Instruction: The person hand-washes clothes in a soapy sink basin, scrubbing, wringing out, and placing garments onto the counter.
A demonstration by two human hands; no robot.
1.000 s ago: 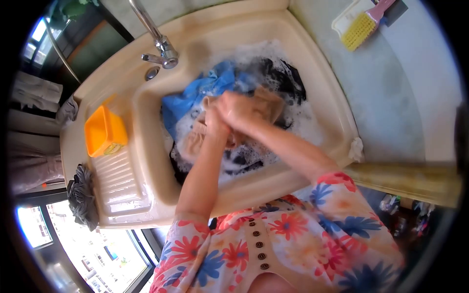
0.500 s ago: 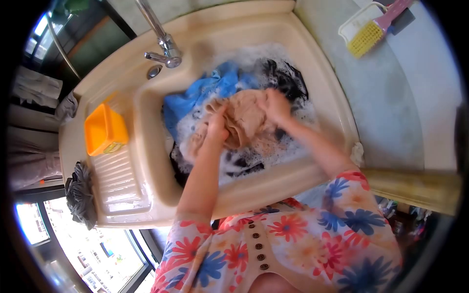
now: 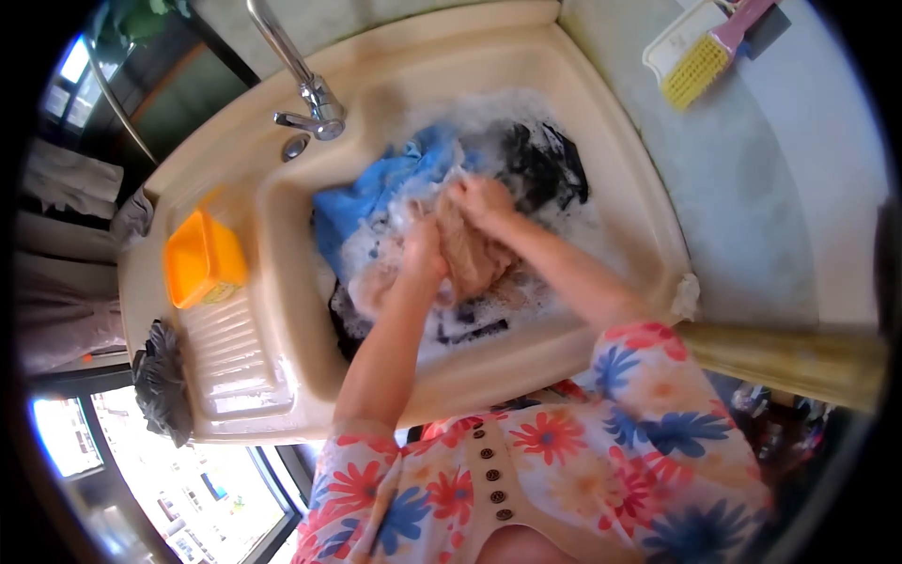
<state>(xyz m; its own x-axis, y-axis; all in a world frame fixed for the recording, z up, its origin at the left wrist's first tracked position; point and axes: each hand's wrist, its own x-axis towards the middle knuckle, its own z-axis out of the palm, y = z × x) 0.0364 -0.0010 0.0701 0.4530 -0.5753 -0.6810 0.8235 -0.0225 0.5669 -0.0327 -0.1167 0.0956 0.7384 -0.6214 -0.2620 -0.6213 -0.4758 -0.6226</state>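
In the sudsy sink, my left hand is closed on a beige cloth garment, whose exact kind I cannot make out. My right hand grips the same cloth a little farther up and to the right, close to the left one. Foam clings to the bunched fabric between them. Behind the hands lies a wet blue cloth. A black cloth floats at the right back, and more dark fabric shows through the suds near the front.
A chrome faucet rises behind the beige sink. On the ribbed drainboard stands a yellow-orange container. Dark grey cloth hangs at the left edge. A yellow-bristled brush lies on the ledge at upper right.
My right hand has moved left and slightly down, closer to my left hand. The beige cloth, earlier stretched between them, is now bunched together, with more foam on it.
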